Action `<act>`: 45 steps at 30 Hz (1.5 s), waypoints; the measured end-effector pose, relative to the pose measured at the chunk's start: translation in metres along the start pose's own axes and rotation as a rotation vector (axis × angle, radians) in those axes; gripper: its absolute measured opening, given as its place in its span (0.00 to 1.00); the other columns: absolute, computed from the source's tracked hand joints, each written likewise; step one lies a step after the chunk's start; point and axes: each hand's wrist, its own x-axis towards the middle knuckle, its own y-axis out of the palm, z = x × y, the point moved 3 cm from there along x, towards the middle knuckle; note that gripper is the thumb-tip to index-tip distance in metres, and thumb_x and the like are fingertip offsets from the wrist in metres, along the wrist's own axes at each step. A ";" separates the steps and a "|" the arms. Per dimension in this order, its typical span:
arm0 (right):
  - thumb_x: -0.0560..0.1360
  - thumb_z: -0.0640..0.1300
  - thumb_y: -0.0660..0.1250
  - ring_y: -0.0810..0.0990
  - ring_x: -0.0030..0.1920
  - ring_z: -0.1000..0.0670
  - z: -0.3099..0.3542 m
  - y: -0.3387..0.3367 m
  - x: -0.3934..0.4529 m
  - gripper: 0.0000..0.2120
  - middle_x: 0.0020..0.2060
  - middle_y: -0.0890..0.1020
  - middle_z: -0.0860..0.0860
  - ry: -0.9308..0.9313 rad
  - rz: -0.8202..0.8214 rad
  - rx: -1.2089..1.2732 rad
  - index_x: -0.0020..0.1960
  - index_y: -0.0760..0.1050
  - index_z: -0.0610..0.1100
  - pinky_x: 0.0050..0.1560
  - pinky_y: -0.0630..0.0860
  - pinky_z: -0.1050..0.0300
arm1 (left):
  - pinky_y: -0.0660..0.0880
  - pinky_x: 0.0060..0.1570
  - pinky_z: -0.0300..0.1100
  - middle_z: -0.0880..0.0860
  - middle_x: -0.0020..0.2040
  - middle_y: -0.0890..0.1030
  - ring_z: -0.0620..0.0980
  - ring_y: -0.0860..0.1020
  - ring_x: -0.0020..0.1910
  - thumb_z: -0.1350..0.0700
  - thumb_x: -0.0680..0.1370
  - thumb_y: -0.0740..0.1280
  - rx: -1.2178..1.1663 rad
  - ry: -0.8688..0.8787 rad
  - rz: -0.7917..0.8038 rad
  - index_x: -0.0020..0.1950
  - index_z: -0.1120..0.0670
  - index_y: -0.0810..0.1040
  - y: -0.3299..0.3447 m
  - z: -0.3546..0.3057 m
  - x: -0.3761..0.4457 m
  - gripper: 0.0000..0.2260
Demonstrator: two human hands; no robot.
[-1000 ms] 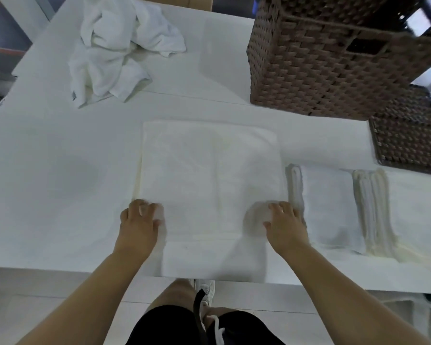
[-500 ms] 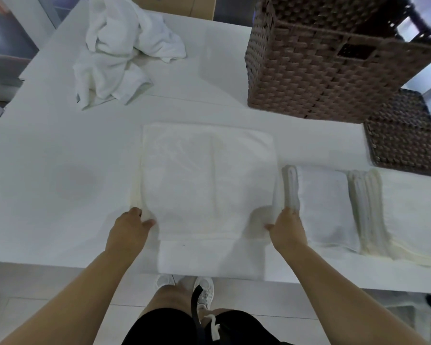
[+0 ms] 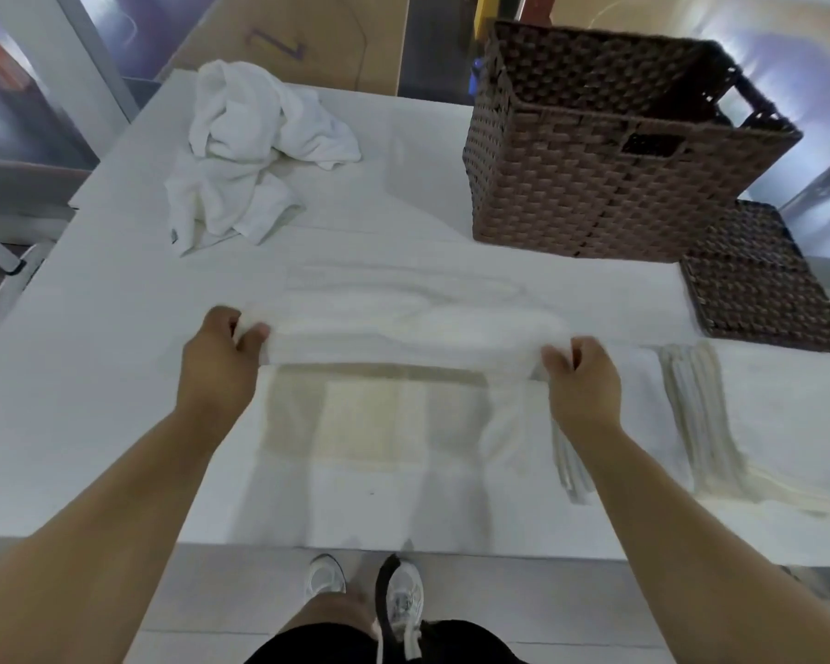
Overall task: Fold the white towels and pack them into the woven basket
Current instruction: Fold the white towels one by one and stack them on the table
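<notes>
A white towel [image 3: 403,328] lies in the middle of the white table, its near edge lifted off the surface and carried away from me. My left hand [image 3: 219,357] pinches the towel's near-left corner and my right hand [image 3: 583,376] pinches its near-right corner. Folded white towels [image 3: 691,414] lie in a row on the table to the right of my right hand. A crumpled pile of white towels [image 3: 250,151] sits at the far left. The brown woven basket [image 3: 595,184] stands at the far right, its inside looking dark.
A flat woven lid [image 3: 763,289] lies right of the basket, just beyond the folded towels. The table's near edge [image 3: 403,551] runs just above my shoes. A cardboard box [image 3: 298,35] stands behind the table.
Both hands went from pressing on the flat towel to gripping its near corners, then lifted that edge up and away from me. The camera view tilted up.
</notes>
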 end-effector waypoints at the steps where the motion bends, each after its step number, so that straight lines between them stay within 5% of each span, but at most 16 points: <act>1: 0.77 0.45 0.65 0.75 0.39 0.45 -0.013 0.011 -0.008 0.09 0.36 0.77 0.47 0.055 0.061 -0.021 0.42 0.69 0.42 0.40 0.68 0.55 | 0.67 0.43 0.44 0.59 0.45 0.77 0.55 0.73 0.42 0.53 0.79 0.63 0.021 -0.043 0.041 0.55 0.61 0.71 0.006 0.014 -0.003 0.12; 4: 0.77 0.47 0.64 0.78 0.38 0.43 -0.054 0.038 -0.029 0.09 0.36 0.79 0.44 0.238 0.209 -0.132 0.42 0.70 0.42 0.39 0.76 0.51 | 0.73 0.41 0.44 0.61 0.53 0.78 0.56 0.79 0.38 0.53 0.79 0.64 0.050 -0.209 0.215 0.60 0.60 0.71 0.032 0.059 -0.021 0.14; 7: 0.79 0.46 0.62 0.74 0.34 0.47 -0.074 0.050 -0.040 0.09 0.36 0.76 0.45 0.300 0.244 -0.243 0.47 0.71 0.39 0.29 0.65 0.58 | 0.73 0.34 0.43 0.60 0.48 0.78 0.53 0.77 0.33 0.55 0.80 0.62 0.063 -0.270 0.317 0.56 0.59 0.70 0.052 0.082 -0.038 0.09; 10: 0.78 0.47 0.61 0.80 0.42 0.42 -0.085 0.058 -0.040 0.11 0.44 0.80 0.42 0.350 0.255 -0.239 0.54 0.71 0.40 0.37 0.73 0.55 | 0.70 0.31 0.42 0.60 0.46 0.76 0.55 0.76 0.35 0.57 0.81 0.59 0.076 -0.294 0.342 0.56 0.61 0.68 0.059 0.087 -0.042 0.08; 16: 0.78 0.46 0.63 0.80 0.42 0.42 -0.092 0.059 -0.041 0.09 0.38 0.78 0.44 0.333 0.264 -0.255 0.47 0.71 0.40 0.37 0.73 0.55 | 0.70 0.40 0.48 0.61 0.47 0.75 0.59 0.75 0.43 0.56 0.81 0.58 0.155 -0.257 0.349 0.57 0.61 0.67 0.062 0.092 -0.041 0.09; 20: 0.78 0.45 0.64 0.77 0.43 0.44 -0.088 0.061 -0.047 0.12 0.47 0.79 0.45 0.294 0.279 -0.289 0.58 0.69 0.41 0.38 0.70 0.55 | 0.72 0.51 0.52 0.63 0.58 0.74 0.63 0.75 0.54 0.57 0.79 0.63 0.179 -0.199 0.318 0.64 0.60 0.66 0.065 0.089 -0.044 0.16; 24: 0.74 0.45 0.70 0.70 0.62 0.39 -0.072 0.060 -0.057 0.25 0.63 0.71 0.42 0.008 0.223 -0.587 0.67 0.65 0.41 0.56 0.70 0.48 | 0.69 0.55 0.61 0.65 0.62 0.69 0.68 0.69 0.58 0.57 0.71 0.73 0.416 0.087 0.168 0.66 0.60 0.69 0.067 0.081 -0.058 0.26; 28: 0.59 0.45 0.81 0.76 0.49 0.35 -0.065 0.070 -0.071 0.24 0.52 0.77 0.40 -0.368 0.200 -0.713 0.51 0.78 0.40 0.47 0.76 0.41 | 0.71 0.47 0.62 0.58 0.55 0.70 0.64 0.71 0.50 0.48 0.67 0.74 0.533 0.522 0.149 0.58 0.52 0.71 0.079 0.080 -0.075 0.23; 30: 0.64 0.49 0.78 0.77 0.53 0.37 -0.064 0.080 -0.078 0.20 0.54 0.77 0.42 -0.440 0.376 -0.722 0.53 0.79 0.42 0.50 0.76 0.43 | 0.74 0.46 0.59 0.54 0.54 0.71 0.60 0.71 0.50 0.44 0.69 0.69 0.545 0.688 0.275 0.56 0.49 0.72 0.088 0.080 -0.081 0.19; 32: 0.72 0.51 0.71 0.73 0.60 0.39 -0.064 0.088 -0.085 0.20 0.61 0.74 0.44 -0.477 0.496 -0.746 0.59 0.76 0.43 0.58 0.72 0.45 | 0.77 0.44 0.56 0.52 0.53 0.76 0.58 0.75 0.50 0.50 0.67 0.75 0.522 0.748 0.380 0.54 0.49 0.74 0.092 0.083 -0.081 0.19; 35: 0.76 0.53 0.64 0.69 0.65 0.41 -0.063 0.092 -0.087 0.20 0.66 0.70 0.46 -0.482 0.504 -0.756 0.64 0.72 0.44 0.63 0.67 0.47 | 0.79 0.40 0.50 0.55 0.49 0.80 0.59 0.80 0.43 0.60 0.67 0.75 0.566 0.859 0.356 0.50 0.54 0.78 0.094 0.085 -0.077 0.13; 39: 0.77 0.57 0.60 0.71 0.60 0.41 -0.058 0.099 -0.087 0.22 0.64 0.69 0.43 -0.504 0.498 -0.876 0.64 0.70 0.43 0.57 0.71 0.47 | 0.79 0.34 0.48 0.58 0.45 0.81 0.59 0.80 0.37 0.61 0.70 0.62 0.648 0.959 0.304 0.48 0.61 0.79 0.098 0.082 -0.072 0.10; 43: 0.62 0.59 0.76 0.77 0.36 0.42 -0.053 0.105 -0.085 0.24 0.42 0.77 0.42 -0.541 0.447 -0.974 0.45 0.78 0.41 0.29 0.74 0.50 | 0.75 0.28 0.45 0.58 0.42 0.81 0.58 0.78 0.32 0.61 0.71 0.57 0.703 0.953 0.300 0.44 0.63 0.79 0.100 0.073 -0.068 0.12; 45: 0.60 0.56 0.78 0.75 0.31 0.42 -0.054 0.107 -0.085 0.22 0.38 0.77 0.41 -0.583 0.429 -0.964 0.41 0.77 0.39 0.25 0.71 0.53 | 0.74 0.27 0.45 0.57 0.41 0.81 0.58 0.77 0.31 0.61 0.71 0.56 0.700 0.916 0.300 0.44 0.63 0.80 0.101 0.071 -0.066 0.13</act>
